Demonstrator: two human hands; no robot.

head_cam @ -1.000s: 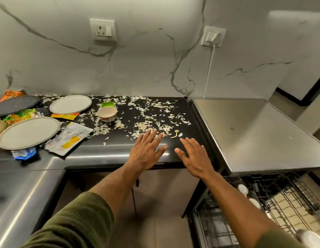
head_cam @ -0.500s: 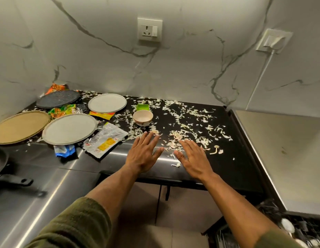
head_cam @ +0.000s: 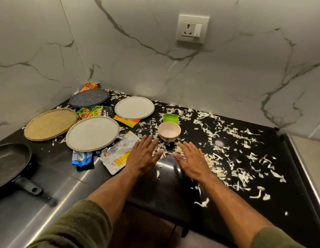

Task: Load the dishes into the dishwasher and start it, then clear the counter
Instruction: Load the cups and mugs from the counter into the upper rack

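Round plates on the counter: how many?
4: dark plate in the corner, tan plate at left, white plate toward the wall, larger white plate nearest. Nothing suggests hidden ones.

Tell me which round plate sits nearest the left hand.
The larger pale plate, just left of the left hand; the smaller pale, tan and dark speckled ones lie farther back.

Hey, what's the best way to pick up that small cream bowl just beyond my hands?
Probably pinch the small cream bowl at its near rim, coming from above with the right hand. It stands upright and open, the rim is exposed, and the green square dish crowds its far side.
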